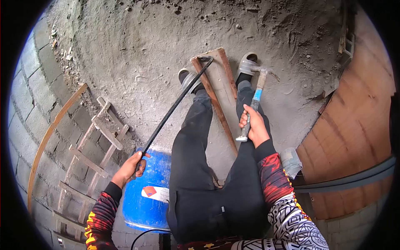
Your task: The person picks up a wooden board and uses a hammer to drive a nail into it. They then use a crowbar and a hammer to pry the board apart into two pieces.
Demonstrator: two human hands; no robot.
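Note:
My left hand (132,168) is closed around the lower end of a long black crowbar (174,107). The bar slants up and away, and its hooked tip lies at the far left corner of a wooden frame (215,101). Two narrow boards of that frame run back between my legs, joined by a short piece at the far end. My right hand (254,126) grips a claw hammer (258,91) by its grey handle, with blue tape below the head. The hammer is held above my right leg, its head near my right shoe (248,64).
A blue drum (143,208) stands beside my left leg. Farther left, a wooden ladder (77,177) and a curved wooden strip (52,133) rest by a block wall (31,104). Brown plywood sheets (354,121) are on the right. Sandy ground (133,54) spreads ahead.

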